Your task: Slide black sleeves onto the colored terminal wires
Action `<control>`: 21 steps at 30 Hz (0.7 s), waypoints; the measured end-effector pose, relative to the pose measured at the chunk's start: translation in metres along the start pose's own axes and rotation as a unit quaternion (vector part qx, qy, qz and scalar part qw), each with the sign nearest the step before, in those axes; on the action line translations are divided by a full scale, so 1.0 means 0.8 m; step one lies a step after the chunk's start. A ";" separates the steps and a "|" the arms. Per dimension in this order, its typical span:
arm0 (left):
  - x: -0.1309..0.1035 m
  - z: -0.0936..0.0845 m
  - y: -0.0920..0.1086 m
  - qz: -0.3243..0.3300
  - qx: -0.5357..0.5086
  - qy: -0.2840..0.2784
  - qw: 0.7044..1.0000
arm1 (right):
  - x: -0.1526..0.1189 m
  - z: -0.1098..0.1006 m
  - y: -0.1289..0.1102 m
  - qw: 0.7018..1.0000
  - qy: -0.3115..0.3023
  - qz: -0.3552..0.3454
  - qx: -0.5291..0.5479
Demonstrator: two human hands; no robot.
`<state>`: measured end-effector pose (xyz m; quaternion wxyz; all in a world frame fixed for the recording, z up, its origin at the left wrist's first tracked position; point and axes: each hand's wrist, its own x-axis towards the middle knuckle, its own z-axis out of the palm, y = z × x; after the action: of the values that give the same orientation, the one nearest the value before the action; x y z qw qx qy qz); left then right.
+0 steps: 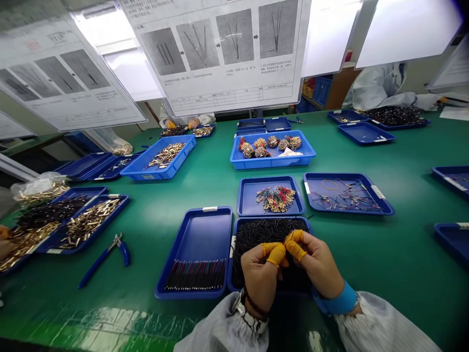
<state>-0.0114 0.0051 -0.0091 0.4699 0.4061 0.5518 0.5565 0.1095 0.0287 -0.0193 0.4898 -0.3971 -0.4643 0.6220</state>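
Both hands meet at lower centre of frame: left hand point(261, 274) and right hand point(318, 266) pinch closed, yellow-capped fingertips point(276, 253) touching, over the tray of black pins point(269, 231). What they grip is too small to tell. Best keep the work low over that tray so drops land inside.

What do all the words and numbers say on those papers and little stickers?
None can be read.
Hanging sheets: print too small and blurred.
White stickers on the blue trays: too small to read.
Watch on the left hand: no digits legible.
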 end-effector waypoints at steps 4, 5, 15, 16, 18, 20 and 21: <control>0.005 -0.003 0.006 0.002 0.075 -0.058 0.996 | 0.001 -0.004 0.000 0.999 0.025 0.006 -0.025; 0.006 -0.004 0.007 0.026 0.106 -0.070 0.992 | 0.001 -0.005 -0.001 0.999 0.027 0.010 -0.035; 0.002 -0.008 0.003 0.119 0.185 -0.033 0.975 | -0.002 -0.007 -0.005 0.991 -0.009 -0.031 -0.127; 0.002 -0.008 0.003 0.113 0.180 -0.034 0.977 | -0.001 -0.007 -0.005 0.992 -0.009 -0.031 -0.123; 0.002 -0.007 0.003 0.110 0.178 -0.039 0.977 | -0.001 -0.008 -0.005 0.993 -0.007 -0.027 -0.113; 0.002 -0.007 0.004 0.114 0.180 -0.040 0.976 | 0.000 -0.008 -0.005 0.994 -0.006 -0.024 -0.108; 0.001 -0.007 0.004 0.117 0.179 -0.040 0.976 | 0.000 -0.009 -0.005 0.994 -0.007 -0.025 -0.109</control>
<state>-0.0174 0.0051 -0.0062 0.3429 0.5675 0.5722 0.4827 0.1171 0.0300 -0.0169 0.4562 -0.4317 -0.5424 0.5579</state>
